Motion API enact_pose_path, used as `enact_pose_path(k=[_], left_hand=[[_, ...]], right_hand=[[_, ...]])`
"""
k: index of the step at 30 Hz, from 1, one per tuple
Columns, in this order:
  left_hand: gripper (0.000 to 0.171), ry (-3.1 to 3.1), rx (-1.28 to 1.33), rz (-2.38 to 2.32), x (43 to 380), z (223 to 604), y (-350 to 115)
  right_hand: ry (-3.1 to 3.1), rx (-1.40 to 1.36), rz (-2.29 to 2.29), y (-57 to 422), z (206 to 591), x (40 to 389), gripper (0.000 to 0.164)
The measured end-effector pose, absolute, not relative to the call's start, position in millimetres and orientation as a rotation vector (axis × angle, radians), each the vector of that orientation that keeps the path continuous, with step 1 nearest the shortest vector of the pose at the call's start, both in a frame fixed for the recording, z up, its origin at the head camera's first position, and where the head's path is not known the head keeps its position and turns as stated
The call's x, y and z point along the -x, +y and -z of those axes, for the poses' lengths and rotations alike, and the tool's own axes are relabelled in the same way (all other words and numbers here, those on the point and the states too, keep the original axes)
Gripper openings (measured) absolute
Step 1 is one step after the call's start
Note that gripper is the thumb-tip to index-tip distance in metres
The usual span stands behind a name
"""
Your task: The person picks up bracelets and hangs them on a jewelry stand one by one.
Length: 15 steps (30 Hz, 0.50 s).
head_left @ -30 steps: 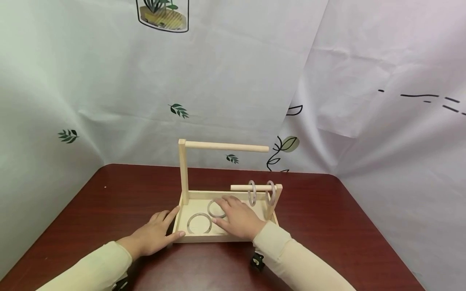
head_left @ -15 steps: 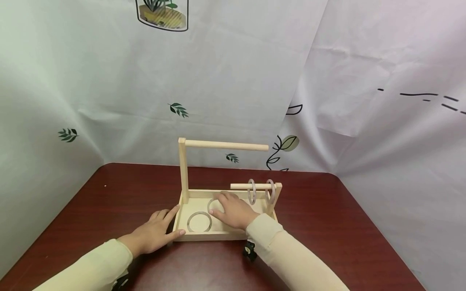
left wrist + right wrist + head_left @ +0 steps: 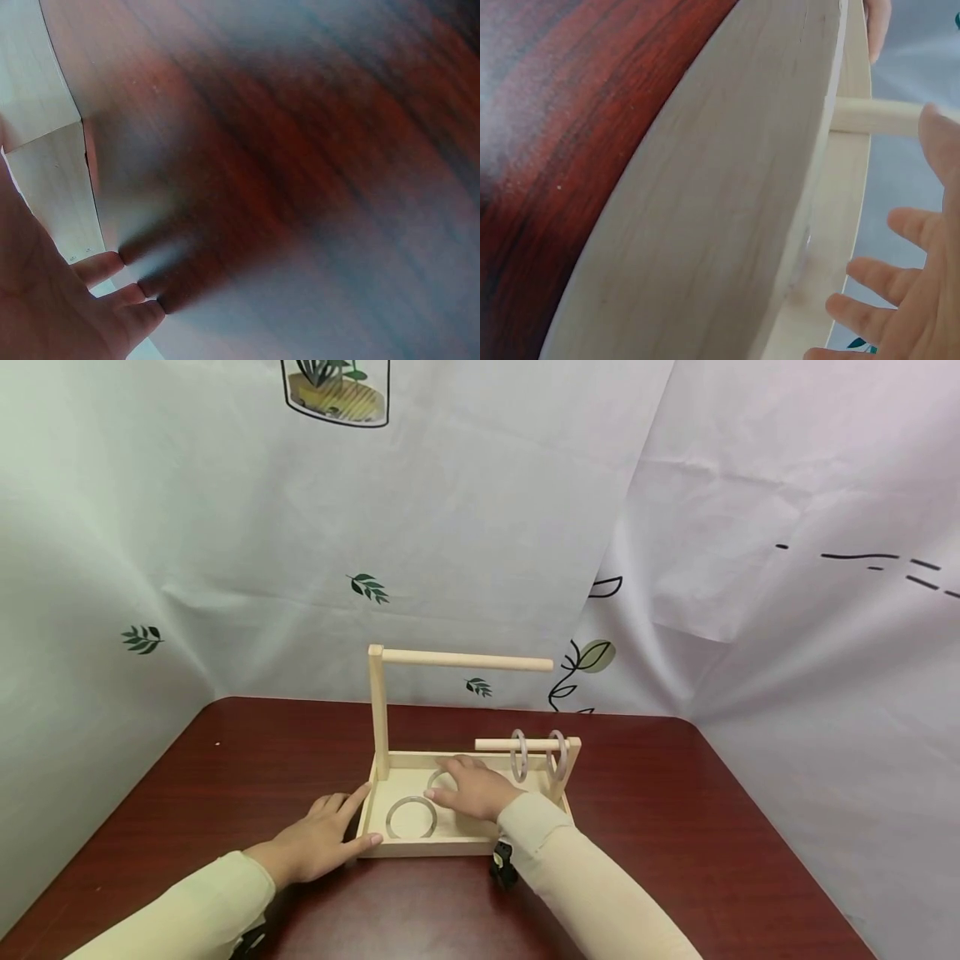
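Reaching into a wooden tray (image 3: 427, 849) with the right hand (image 3: 480, 791), loosely spread, by the back ring (image 3: 432, 776); can't tell whether touching it. Resting a straight-fingered left hand (image 3: 318, 839) against the tray's left end. Seeing a front ring (image 3: 412, 798) flat in there too, plus two hanging rings (image 3: 524, 762) on the short peg (image 3: 495, 745) at right, lower than the long bar (image 3: 467, 660). Set up on a dark red table (image 3: 675, 827).

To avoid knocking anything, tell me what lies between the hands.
In the head view, one ring lies in the tray between the left hand and right hand, which partly hides a second ring.
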<state>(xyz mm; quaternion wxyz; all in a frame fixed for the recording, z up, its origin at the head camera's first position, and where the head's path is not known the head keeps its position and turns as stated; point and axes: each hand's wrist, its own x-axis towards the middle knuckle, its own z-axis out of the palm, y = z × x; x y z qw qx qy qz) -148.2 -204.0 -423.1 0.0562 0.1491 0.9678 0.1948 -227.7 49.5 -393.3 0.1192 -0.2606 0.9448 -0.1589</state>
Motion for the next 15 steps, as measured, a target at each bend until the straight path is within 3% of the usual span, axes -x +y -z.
enact_pose_path(k=[15], left_hand=[[0.088, 2.918, -0.443, -0.596, 146.8, 420.5, -204.5]], right_hand=[[2.717, 0.76, 0.496, 50.0, 396.9, 233.8, 0.068]])
